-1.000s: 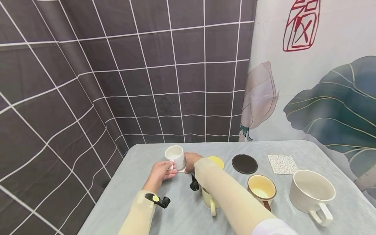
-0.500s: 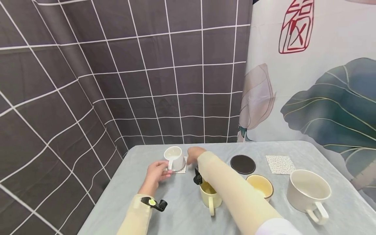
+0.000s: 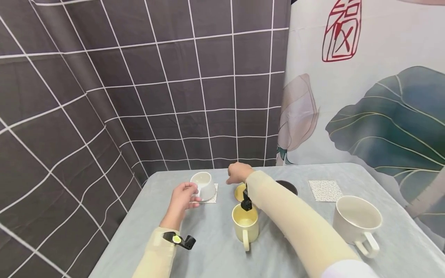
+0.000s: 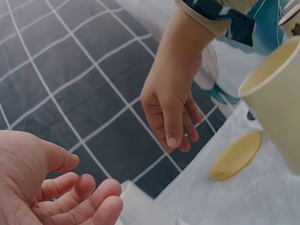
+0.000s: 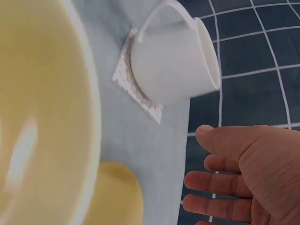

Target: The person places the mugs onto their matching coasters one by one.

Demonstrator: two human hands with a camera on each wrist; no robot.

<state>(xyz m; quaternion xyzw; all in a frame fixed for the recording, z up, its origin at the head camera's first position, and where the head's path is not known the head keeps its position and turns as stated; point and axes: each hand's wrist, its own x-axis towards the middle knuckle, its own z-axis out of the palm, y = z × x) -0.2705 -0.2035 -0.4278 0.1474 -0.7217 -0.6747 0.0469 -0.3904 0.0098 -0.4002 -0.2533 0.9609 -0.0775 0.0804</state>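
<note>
A white mug [image 3: 208,190] stands upright on a square speckled coaster [image 3: 213,196] at the table's back left. My left hand [image 3: 181,197] is beside the mug's handle, its fingers loosely bent; the left wrist view shows nothing held in it. Higher up and to the right, my right hand [image 3: 239,172] hovers with relaxed fingers, and its palm is bare in the right wrist view. Below that hand lies a round yellow coaster [image 4: 236,156]. Nearer to me stands a pale yellow mug [image 3: 245,226], its handle toward me.
Partly behind my right sleeve lies a round black coaster [image 3: 289,186]. Farther right are another square speckled coaster [image 3: 325,190] and a large cream mug [image 3: 356,220]. My right arm hides the brown-rimmed mug in the head view. A gridded dark curtain [image 3: 174,96] hangs behind the table.
My right hand has left the white mug's side and moved up and right. My left fingers have come off the mug's handle. The mug stays on its coaster.
</note>
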